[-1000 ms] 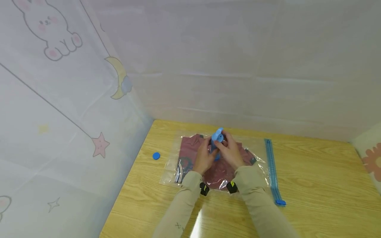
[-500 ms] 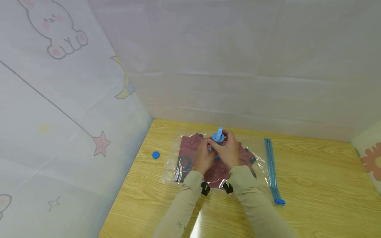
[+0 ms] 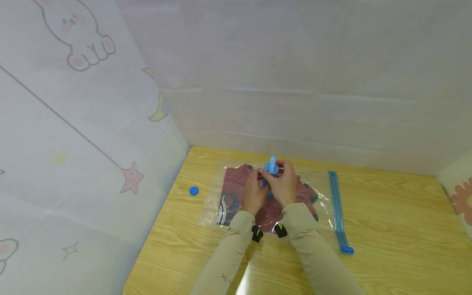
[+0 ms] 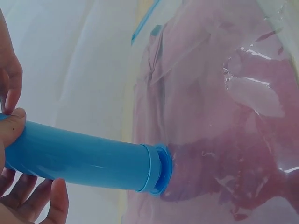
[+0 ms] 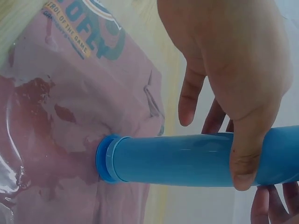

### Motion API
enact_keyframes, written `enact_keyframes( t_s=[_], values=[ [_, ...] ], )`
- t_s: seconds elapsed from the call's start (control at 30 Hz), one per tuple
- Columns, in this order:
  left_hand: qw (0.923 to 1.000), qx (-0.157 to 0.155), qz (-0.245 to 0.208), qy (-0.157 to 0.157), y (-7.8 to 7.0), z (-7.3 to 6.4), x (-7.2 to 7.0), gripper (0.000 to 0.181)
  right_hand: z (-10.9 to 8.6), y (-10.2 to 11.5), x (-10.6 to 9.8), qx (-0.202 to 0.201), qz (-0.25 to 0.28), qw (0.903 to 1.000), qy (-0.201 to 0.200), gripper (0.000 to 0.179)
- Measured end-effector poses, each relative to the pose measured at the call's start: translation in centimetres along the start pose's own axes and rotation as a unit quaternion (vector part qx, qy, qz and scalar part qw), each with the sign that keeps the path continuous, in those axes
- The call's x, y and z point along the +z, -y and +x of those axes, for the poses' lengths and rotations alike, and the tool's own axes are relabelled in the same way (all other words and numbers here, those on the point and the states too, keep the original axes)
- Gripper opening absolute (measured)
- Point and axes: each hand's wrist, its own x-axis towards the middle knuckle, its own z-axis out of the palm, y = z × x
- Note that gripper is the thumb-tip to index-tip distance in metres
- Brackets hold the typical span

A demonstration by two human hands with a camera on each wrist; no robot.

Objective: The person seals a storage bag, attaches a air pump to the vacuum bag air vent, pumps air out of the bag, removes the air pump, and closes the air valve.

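Note:
A blue hand pump (image 3: 271,167) stands on the round blue valve (image 4: 164,169) of a clear vacuum storage bag (image 3: 211,211). Inside the bag lies a dark pink printed garment (image 5: 51,93). My left hand (image 3: 254,194) grips the pump's barrel, its thumb and fingers on opposite sides in the left wrist view. Higher up, close below the light-blue handle, my right hand (image 3: 284,186) holds the pump, thumb across the barrel and fingers behind it. The pump's lower end meets the valve at a slight tilt, and a narrow gap shows on one side.
A round blue cap (image 3: 193,191) lies on the wooden table (image 3: 398,221) left of the bag. Along the bag's right side runs a blue zip seal (image 3: 337,209) with a blue slider (image 3: 347,249) at its near end. A patterned sheet (image 3: 280,82) hangs behind the table.
The pump's handle has turned from tilted right to nearly upright. My right hand has shifted slightly left, its thumb now across the pump's top. The left hand keeps its grip.

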Motion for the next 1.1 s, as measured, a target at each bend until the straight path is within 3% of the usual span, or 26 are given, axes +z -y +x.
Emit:
enact_keyframes(
  t_s=[0.53,0.77,0.93,1.1],
  values=[
    [0.9938,-0.029,-0.103,0.03,0.2,0.0,-0.6,0.046,0.4,0.2,-0.7,0.01,-0.007,0.9989,0.046,0.052],
    [0.994,-0.031,-0.103,0.02,0.2,0.0,-0.9,0.042,0.6,0.0,-1.3,-0.003,-0.029,0.9972,0.069,0.053],
    [0.9929,-0.027,-0.113,0.029,0.2,0.1,-1.1,0.045,0.6,-0.3,-1.6,-0.027,-0.057,0.9928,0.102,0.048],
    [0.9947,-0.017,-0.091,0.044,0.2,0.3,-1.1,0.055,0.6,0.0,-1.8,-0.005,-0.037,0.9881,0.149,0.05]
  ],
)
